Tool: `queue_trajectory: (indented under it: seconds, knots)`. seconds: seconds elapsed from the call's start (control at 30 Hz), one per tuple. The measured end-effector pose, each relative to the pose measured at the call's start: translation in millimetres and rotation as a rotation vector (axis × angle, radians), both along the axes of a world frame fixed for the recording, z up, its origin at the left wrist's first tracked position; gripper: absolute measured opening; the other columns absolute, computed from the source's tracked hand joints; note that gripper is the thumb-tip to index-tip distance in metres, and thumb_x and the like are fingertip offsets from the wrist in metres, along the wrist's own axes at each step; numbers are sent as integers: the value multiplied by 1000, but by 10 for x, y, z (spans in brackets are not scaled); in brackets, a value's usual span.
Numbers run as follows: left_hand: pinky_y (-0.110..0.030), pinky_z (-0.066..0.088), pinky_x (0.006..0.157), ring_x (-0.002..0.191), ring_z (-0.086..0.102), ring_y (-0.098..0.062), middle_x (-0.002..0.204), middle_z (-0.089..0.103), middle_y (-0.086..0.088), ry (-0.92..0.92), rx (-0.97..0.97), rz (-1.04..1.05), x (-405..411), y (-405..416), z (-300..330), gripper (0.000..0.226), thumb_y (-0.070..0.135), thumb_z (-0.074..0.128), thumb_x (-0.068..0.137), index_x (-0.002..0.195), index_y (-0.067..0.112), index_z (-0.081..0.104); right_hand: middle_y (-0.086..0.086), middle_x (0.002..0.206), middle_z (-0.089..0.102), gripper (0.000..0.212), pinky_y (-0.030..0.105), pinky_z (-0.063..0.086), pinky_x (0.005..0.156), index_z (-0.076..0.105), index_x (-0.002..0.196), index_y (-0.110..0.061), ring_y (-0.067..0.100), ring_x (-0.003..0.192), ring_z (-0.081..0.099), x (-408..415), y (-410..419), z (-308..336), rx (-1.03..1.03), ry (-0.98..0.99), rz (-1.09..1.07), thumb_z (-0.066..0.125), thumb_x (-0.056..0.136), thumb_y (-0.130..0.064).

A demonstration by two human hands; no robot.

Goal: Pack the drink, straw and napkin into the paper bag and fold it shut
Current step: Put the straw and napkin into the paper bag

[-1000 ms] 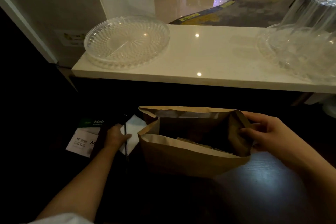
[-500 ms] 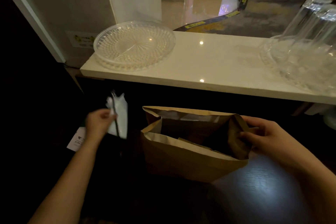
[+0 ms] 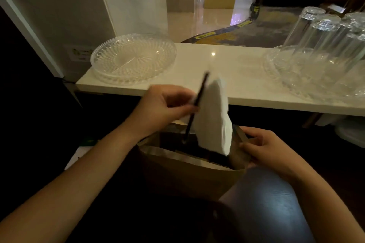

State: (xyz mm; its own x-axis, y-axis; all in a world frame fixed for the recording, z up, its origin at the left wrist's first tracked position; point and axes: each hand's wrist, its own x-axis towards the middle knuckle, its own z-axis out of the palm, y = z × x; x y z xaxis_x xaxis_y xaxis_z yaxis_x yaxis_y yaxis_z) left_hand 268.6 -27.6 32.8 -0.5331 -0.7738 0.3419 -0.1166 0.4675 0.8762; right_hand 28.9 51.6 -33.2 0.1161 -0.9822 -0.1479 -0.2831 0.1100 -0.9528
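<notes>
Above the open bag (image 3: pixel 185 175), a straw (image 3: pixel 197 102) and napkin (image 3: pixel 214 118) are pinched together by the left hand (image 3: pixel 162 108), while the bag's right rim is gripped by the right hand (image 3: pixel 264 146).

The bag (image 3: pixel 183 175) is matt brown paper, creased at the rim. The napkin (image 3: pixel 214 118) looks soft, white and finely textured. The straw (image 3: pixel 195 106) is smooth and dark. The counter (image 3: pixel 233 77) is glossy pale stone. The dish (image 3: pixel 133 59) and glasses (image 3: pixel 324 39) are clear, ribbed and shiny. The table (image 3: pixel 262 203) is dark wood with a sheen.
</notes>
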Motion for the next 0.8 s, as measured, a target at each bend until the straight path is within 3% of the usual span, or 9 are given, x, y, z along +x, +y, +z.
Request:
queue_trajectory:
  seconds: [0.13, 0.23, 0.37, 0.5, 0.6, 0.67, 0.73, 0.8]
  knots:
    - [-7, 49, 65, 73, 65, 7, 75, 73, 15, -495, -36, -86, -140, -116, -258, 14, 23, 75, 72, 84, 29, 73, -4, 83, 77, 33, 16, 53, 53, 64, 106, -37, 12, 69, 72, -25, 24, 22, -29, 20, 0, 57, 88, -10]
    - [-5, 47, 58, 68, 61, 13, 68, 65, 22, -793, -119, -139, -202, -169, -379, 13, 29, 75, 72, 85, 25, 73, -16, 90, 74, 43, 13, 54, 56, 62, 99, -46, 6, 77, 71, -43, 40, 40, -44, 28, 7, 55, 87, -5]
    - [-14, 49, 61, 68, 61, 5, 78, 70, 12, -971, -163, -142, -278, -189, -471, 13, 30, 73, 74, 86, 23, 72, -22, 88, 72, 47, 10, 52, 56, 59, 98, -49, 3, 77, 70, -12, 35, 60, -58, 51, 12, 53, 87, -3]
    - [-19, 51, 63, 76, 62, -1, 94, 73, 7, -1092, -200, -159, -304, -185, -593, 23, 31, 73, 74, 97, 26, 70, -3, 86, 75, 43, 13, 54, 58, 61, 106, -40, 8, 76, 72, -33, 10, 59, -73, 65, 15, 53, 88, -2]
    - [-19, 53, 76, 86, 64, -1, 103, 72, 6, -1024, -114, -166, -275, -194, -548, 31, 27, 72, 76, 106, 23, 67, -4, 86, 75, 43, 13, 54, 57, 60, 105, -41, 8, 75, 72, -41, -7, 32, -70, 60, 16, 52, 88, -2]
    - [-15, 52, 77, 84, 64, 5, 98, 72, 11, -887, -70, -151, -188, -181, -413, 28, 29, 70, 77, 105, 29, 67, -7, 84, 75, 42, 12, 52, 53, 61, 105, -37, 8, 72, 72, -48, -20, 5, -63, 46, -5, 51, 88, 0]
    - [-11, 51, 73, 82, 66, 6, 89, 73, 15, -593, -49, -60, -16, -123, -273, 21, 38, 63, 78, 98, 34, 68, -5, 79, 76, 40, 14, 52, 52, 62, 108, -30, 12, 69, 73, -69, -34, -12, -49, 14, -41, 50, 88, 2]
    - [-9, 50, 67, 78, 69, -1, 86, 74, 14, -152, -28, 163, 226, -16, -266, 19, 41, 56, 81, 92, 32, 68, -5, 75, 77, 39, 15, 53, 52, 63, 110, -25, 13, 69, 73, -92, -49, -13, -46, -16, -63, 49, 88, 4]
